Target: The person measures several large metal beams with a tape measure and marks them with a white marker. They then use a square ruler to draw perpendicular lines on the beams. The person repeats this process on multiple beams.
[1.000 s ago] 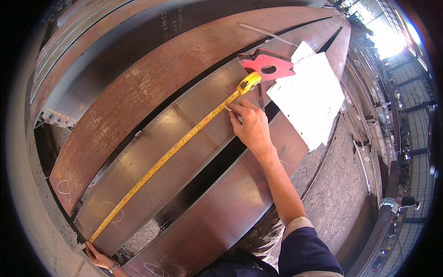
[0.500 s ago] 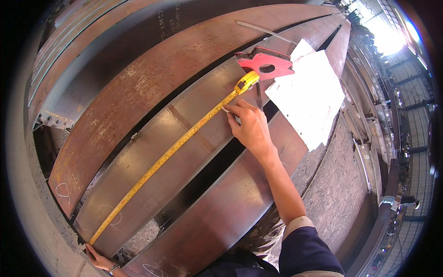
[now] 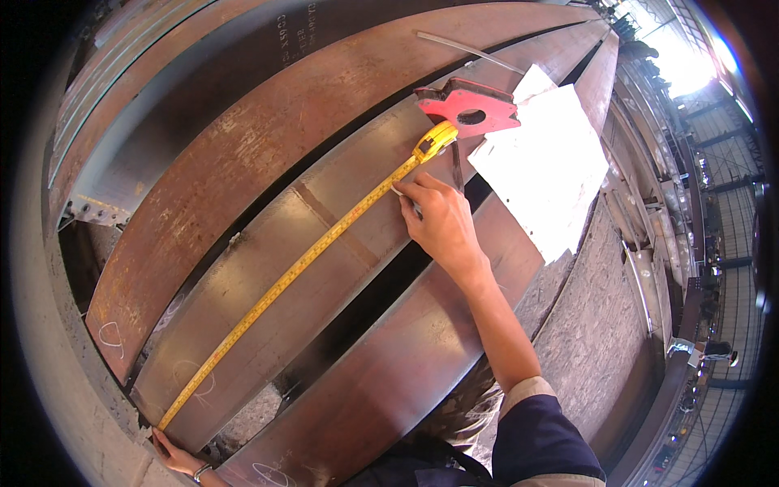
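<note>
A yellow tape measure (image 3: 434, 143) lies with its blade (image 3: 284, 280) drawn out along a flat steel plate (image 3: 268, 243). At the plate's near left end, my left hand (image 3: 174, 456) has its fingers against the blade's tip. My right hand (image 3: 442, 219) is beside the blade, just below the case, with thumb and fingers pinched on a small white piece of chalk (image 3: 396, 188), mostly hidden by the fingers. A red magnetic welding square (image 3: 487, 104) stands right beyond the case. White paper sheets (image 3: 540, 166) lie to its right, partly overexposed.
More long steel plates (image 3: 211, 154) lie side by side, with dark gaps between them. A thin metal strip (image 3: 466, 50) rests near the far end. Chalk marks show on the nearer plate ends. Stacked steel pieces (image 3: 645, 268) line the right side.
Both hands and the tape stay in the same places on the plate. The view has shifted only very slightly.
</note>
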Action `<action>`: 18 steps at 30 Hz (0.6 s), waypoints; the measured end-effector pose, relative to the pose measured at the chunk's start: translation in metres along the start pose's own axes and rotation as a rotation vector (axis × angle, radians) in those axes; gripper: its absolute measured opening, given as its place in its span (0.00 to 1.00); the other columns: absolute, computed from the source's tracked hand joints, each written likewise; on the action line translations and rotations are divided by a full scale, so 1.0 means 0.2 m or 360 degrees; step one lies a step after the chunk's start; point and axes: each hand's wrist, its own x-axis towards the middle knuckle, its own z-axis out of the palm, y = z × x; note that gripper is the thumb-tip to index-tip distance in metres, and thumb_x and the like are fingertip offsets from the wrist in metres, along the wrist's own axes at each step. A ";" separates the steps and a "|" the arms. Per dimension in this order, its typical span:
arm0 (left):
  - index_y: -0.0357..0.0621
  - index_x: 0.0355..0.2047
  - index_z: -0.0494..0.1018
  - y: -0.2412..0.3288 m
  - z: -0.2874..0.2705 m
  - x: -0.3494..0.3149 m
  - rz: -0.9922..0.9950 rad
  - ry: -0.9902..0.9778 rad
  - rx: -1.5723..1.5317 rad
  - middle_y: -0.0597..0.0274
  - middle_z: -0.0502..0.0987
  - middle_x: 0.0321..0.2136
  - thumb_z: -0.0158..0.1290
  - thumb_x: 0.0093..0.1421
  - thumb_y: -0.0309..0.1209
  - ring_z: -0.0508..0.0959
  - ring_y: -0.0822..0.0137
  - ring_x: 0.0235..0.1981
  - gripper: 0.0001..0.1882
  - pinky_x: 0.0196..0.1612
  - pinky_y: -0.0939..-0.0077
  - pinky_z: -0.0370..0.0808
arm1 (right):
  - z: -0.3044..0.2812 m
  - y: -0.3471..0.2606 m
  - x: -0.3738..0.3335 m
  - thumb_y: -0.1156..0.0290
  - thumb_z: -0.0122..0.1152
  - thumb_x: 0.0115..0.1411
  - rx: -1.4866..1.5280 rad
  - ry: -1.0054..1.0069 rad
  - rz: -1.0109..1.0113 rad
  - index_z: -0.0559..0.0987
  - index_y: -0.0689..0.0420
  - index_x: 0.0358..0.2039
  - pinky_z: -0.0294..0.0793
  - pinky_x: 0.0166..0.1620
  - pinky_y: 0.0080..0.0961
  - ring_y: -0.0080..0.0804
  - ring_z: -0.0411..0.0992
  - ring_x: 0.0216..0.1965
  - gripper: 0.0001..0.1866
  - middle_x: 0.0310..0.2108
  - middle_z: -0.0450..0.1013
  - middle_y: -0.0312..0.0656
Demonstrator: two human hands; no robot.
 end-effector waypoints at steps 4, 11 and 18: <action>0.34 0.53 0.78 0.00 0.00 0.00 -0.0008 -0.0010 -0.0006 0.46 0.78 0.55 0.54 0.69 0.48 0.78 0.56 0.54 0.27 0.60 0.64 0.73 | 0.01 -0.01 0.01 0.79 0.60 0.55 -0.0066 -0.0060 0.0002 0.85 0.59 0.42 0.76 0.38 0.42 0.50 0.77 0.33 0.14 0.33 0.75 0.47; 0.34 0.53 0.78 -0.03 0.01 0.02 0.0073 -0.0034 -0.0012 0.48 0.78 0.55 0.54 0.68 0.48 0.78 0.56 0.54 0.27 0.60 0.66 0.72 | -0.32 -0.11 0.14 0.78 0.59 0.48 -0.0414 -0.0632 0.0093 0.86 0.60 0.38 0.78 0.41 0.40 0.51 0.79 0.35 0.15 0.32 0.80 0.52; 0.34 0.54 0.78 -0.02 0.01 0.00 0.0026 -0.0040 -0.0064 0.48 0.78 0.55 0.53 0.69 0.50 0.78 0.56 0.54 0.29 0.60 0.65 0.72 | -0.23 -0.06 0.16 0.76 0.64 0.55 0.0149 -0.0040 0.0158 0.85 0.57 0.38 0.79 0.42 0.39 0.49 0.80 0.37 0.10 0.35 0.80 0.48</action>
